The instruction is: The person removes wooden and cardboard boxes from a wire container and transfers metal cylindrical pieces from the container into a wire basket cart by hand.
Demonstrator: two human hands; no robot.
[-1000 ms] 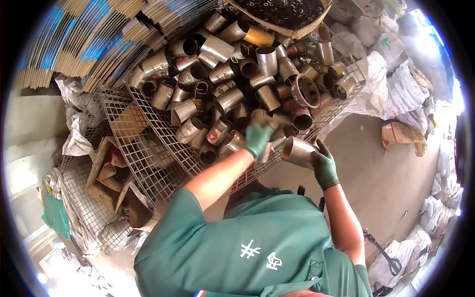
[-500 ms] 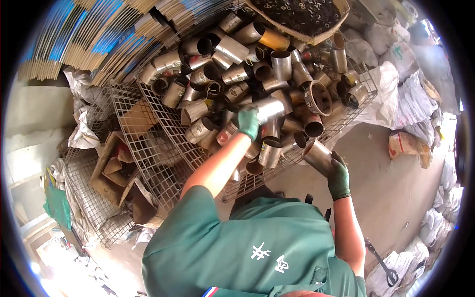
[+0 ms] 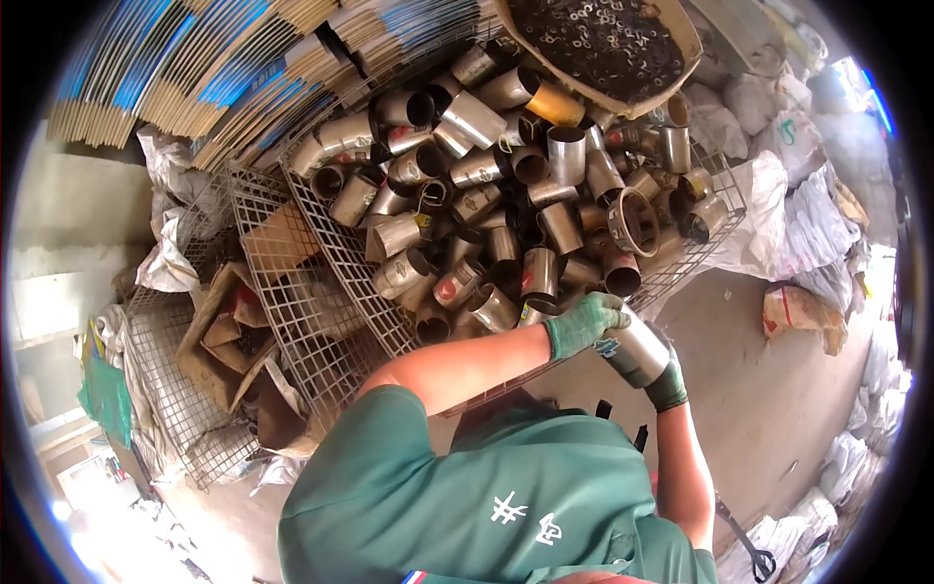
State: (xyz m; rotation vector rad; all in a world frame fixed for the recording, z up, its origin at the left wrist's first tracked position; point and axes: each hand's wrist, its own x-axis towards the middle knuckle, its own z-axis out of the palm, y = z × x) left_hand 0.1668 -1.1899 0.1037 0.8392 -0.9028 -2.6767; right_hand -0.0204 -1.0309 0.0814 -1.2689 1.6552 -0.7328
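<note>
A shiny metal tube (image 3: 634,352), like a short open cylinder, is held at my front right, just off the pile's near edge. My left hand (image 3: 587,325), in a green glove, has its fingers closed over the upper end. Around the lower end wraps my right hand (image 3: 669,385), also gloved in green. I cannot tell whether a second tube lies under or against this one. Many similar metal tubes (image 3: 474,167), some with worn labels, lie jumbled in a wire basket (image 3: 336,255) ahead. A wider metal ring (image 3: 632,222) rests on the pile's right side.
Behind the pile stands a container (image 3: 671,92) full of small dark and ring-shaped pieces. Stacked flat cardboard (image 3: 165,88) fills the far left. Torn cartons (image 3: 219,336) sit left of the basket. White sacks (image 3: 817,209) line the right side of the floor (image 3: 749,360).
My left hand has come from the middle of the pile toward my right hand, bringing a shiny tube. Both hands are now at the tube in front of me.
</note>
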